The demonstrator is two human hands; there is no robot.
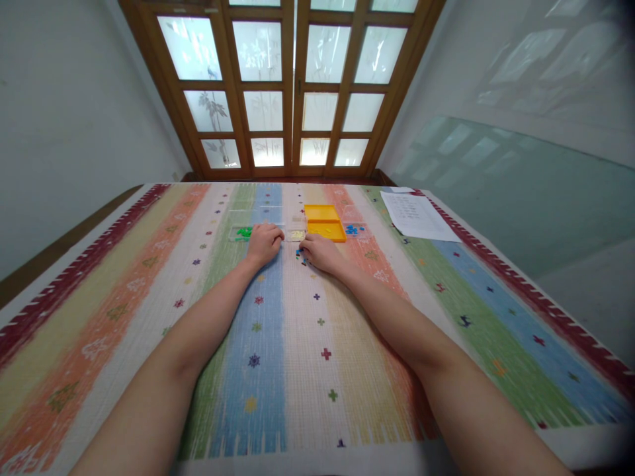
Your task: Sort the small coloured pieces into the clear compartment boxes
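Note:
My left hand (266, 242) rests by a clear box with green pieces (243, 233), its fingers curled and partly hidden. Beside it is a small clear box of pale pieces (296, 235). My right hand (320, 251) is closed in a pinch just in front of that box; what lies between its fingertips is too small to make out. Several tiny blue and dark pieces (304, 262) are on the cloth at those fingertips. Behind my right hand an open yellow case (322, 213) holds some yellow bits. To its right, a clear box contains blue pieces (353, 230).
A striped, patterned cloth (302, 370) covers the table. Printed paper (419, 215) lies at the back right. Beyond the far table edge stand wooden doors with glass panes (292, 99). A glass panel (520, 192) leans along the right wall.

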